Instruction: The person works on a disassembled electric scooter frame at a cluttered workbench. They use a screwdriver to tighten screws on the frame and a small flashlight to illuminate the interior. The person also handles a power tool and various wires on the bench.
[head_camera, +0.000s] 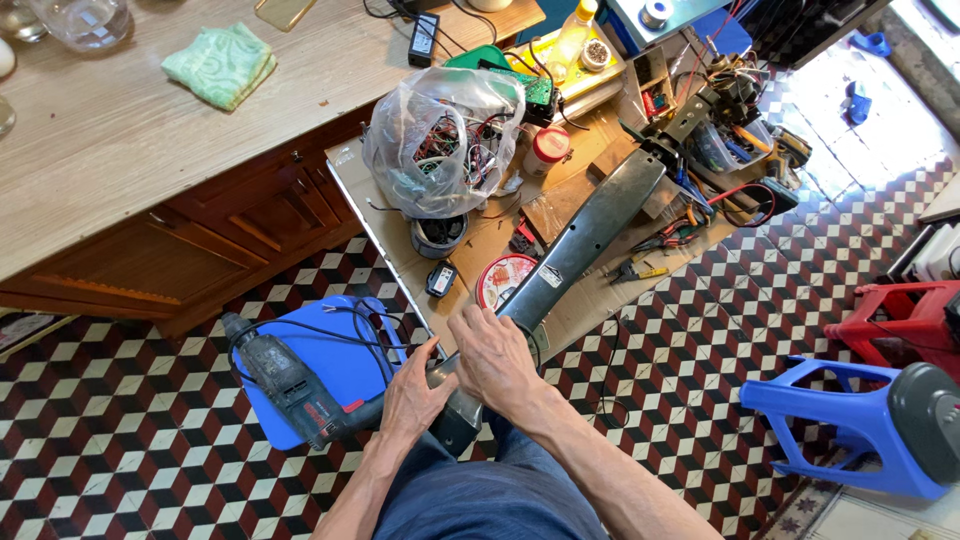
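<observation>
A long dark grey machine arm (590, 230) lies slanted across a low workboard (575, 310), its near end over my lap. My right hand (495, 355) rests on top of that near end, fingers curled over it. My left hand (415, 395) grips the same end from the left side, close to the nose of a dark power drill (285, 385). The drill lies on a blue plastic stool (335, 365), its black cable looping over the seat. What sits between my palms is hidden.
A clear bag of wires (445, 135), a round red tin (503, 280), a small black device (441, 278) and pliers (640, 270) lie on the board. A wooden cabinet (200, 240) stands at left. An overturned blue stool (850, 420) and a red stool (890, 315) stand at right on the patterned tile floor.
</observation>
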